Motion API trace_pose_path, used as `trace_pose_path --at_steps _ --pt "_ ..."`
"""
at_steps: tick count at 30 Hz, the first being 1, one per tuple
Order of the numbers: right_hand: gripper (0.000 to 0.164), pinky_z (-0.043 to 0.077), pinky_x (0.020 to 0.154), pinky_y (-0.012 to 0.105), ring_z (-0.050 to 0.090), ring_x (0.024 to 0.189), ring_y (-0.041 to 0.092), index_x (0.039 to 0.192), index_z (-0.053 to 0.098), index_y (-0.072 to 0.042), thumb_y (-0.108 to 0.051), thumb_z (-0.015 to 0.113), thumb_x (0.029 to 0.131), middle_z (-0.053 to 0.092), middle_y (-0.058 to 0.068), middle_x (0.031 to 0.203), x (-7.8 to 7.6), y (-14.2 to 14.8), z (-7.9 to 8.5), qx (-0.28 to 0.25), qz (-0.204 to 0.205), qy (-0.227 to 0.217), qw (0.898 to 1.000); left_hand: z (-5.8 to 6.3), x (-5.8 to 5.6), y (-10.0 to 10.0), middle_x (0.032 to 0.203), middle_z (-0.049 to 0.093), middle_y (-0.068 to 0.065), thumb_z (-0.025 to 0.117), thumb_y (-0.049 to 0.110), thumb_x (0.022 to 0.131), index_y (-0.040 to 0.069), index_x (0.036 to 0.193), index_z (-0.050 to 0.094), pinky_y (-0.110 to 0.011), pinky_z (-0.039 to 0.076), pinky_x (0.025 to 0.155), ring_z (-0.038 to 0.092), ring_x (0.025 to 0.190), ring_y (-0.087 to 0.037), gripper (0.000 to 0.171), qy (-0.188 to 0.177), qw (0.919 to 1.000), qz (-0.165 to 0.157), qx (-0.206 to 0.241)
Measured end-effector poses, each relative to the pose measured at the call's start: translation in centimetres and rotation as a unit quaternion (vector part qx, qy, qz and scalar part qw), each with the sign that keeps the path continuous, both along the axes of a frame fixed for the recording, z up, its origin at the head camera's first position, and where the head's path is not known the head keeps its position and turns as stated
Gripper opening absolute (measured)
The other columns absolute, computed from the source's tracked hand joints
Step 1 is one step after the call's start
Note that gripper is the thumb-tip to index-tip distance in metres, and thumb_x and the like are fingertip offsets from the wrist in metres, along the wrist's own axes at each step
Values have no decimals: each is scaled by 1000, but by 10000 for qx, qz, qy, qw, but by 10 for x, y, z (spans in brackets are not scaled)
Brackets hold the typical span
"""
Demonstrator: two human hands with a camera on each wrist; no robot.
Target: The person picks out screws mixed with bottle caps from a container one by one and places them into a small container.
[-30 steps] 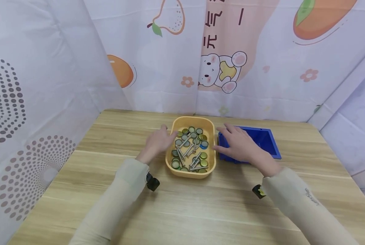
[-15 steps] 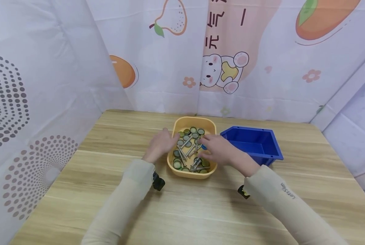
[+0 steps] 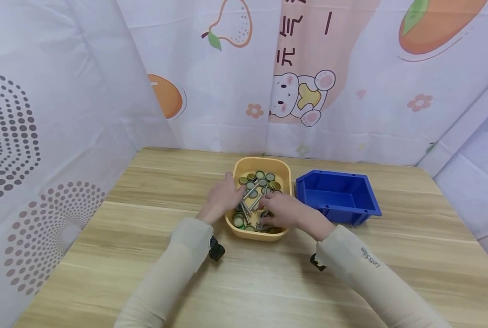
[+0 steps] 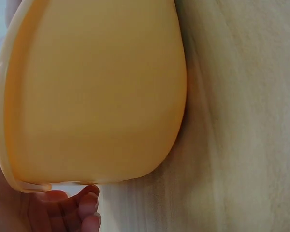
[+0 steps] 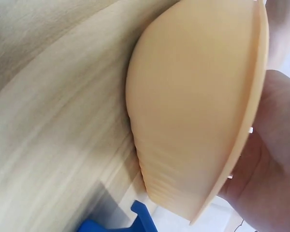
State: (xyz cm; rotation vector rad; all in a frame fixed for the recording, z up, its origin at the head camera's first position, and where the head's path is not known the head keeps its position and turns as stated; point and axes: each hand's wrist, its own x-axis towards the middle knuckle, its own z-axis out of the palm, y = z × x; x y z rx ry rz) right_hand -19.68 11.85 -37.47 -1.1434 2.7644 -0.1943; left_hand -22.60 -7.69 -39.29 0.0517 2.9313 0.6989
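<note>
A yellow plastic tub [image 3: 283, 168] holds a mix of metal bottle caps [image 3: 270, 177] and long silver screws [image 3: 251, 189]. At its left side is my left hand [image 3: 224, 199], with the thumb over the rim. In the left wrist view, that hand's curled fingers [image 4: 88, 205] lie outside the tub's wall. My right hand [image 3: 287, 210] reaches over the opposite rim and down into the tub. Its thumb and fingers stand apart, low over the screws and caps; the right wrist view has the fingertips hidden behind the wall.
A blue plastic bin [image 3: 330, 198], with no contents showing, stands on the wooden table [image 3: 260, 282] just right of the tub. Behind the table hangs a printed white curtain [image 3: 211, 91]. Another curtain [image 3: 55, 136] closes off the left side.
My right hand has moved left from over the blue bin and lowered into the tub, uncovering the bin. My left hand stays at the tub's left rim.
</note>
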Motion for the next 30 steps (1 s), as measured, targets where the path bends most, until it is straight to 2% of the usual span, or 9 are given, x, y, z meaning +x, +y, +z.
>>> trace_pose_path --at_steps 5,11,20,24,30 --pt "28 53 80 41 61 91 25 104 70 -13 -35 74 87 67 5 101 0 0 -5 177 59 130 9997 -4 1 2 85 60 -14 48 41 101 -1 144 31 -33 44 51 59 66 -25 62 -40 9998 23 183" --pt "22 52 76 39 59 86 22 96 70 -16 -34 76 85 66 2 95 -1 -1 -7 191 36 278 9994 -7 3 3 79 59 -12 46 40 102 1 143 30 -33 45 48 57 60 -23 59 -23 9992 94 382" --pt "21 49 69 36 55 79 19 91 66 -19 -37 76 84 64 1 90 -3 -3 -13 118 -87 268 9995 -8 3 7 80 59 -13 38 48 103 4 143 29 -34 41 51 56 62 -25 60 -7 9995 284 99" --pt "21 48 72 36 56 79 19 89 67 -21 -38 76 82 65 0 88 -2 -3 -14 55 -125 349 9993 -9 3 8 79 59 -13 37 50 103 5 142 30 -34 40 51 56 63 -26 60 51 9994 343 38" --pt "15 45 71 35 58 80 16 85 69 -23 -37 75 83 64 -3 86 -1 -2 -13 91 -166 248 9995 -10 3 8 84 60 -13 29 57 103 5 145 27 -34 42 53 59 68 -26 67 112 9993 361 69"
